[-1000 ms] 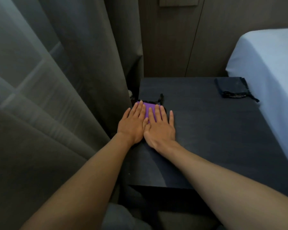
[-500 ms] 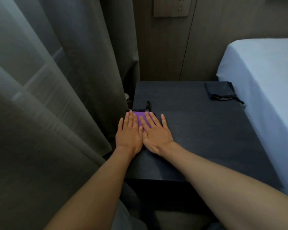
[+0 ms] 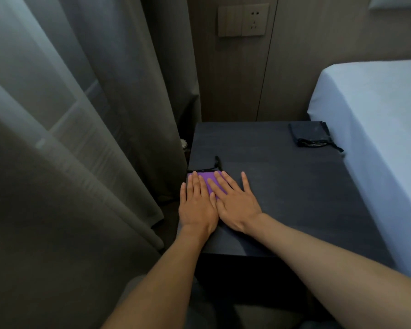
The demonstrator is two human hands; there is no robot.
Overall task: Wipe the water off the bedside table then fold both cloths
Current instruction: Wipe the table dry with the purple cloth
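Note:
A folded purple cloth [image 3: 209, 182] with a black edge and a black loop lies at the left edge of the dark bedside table [image 3: 282, 191]. My left hand [image 3: 197, 205] and my right hand [image 3: 235, 205] lie flat on it side by side, fingers stretched out, covering most of it. A second cloth, dark blue and folded [image 3: 310, 134], lies at the table's far right corner, apart from both hands. I can make out no water on the tabletop.
Grey curtains [image 3: 128, 115] hang close against the table's left side. A bed with a white sheet [image 3: 377, 138] borders the right side. A wall socket panel [image 3: 243, 19] sits above the table. A small round object [image 3: 183, 143] shows between curtain and table.
The view has tilted up and pulled back, showing the wall socket. Both hands stay flat on the purple cloth, with their fingers lying slightly nearer me on it.

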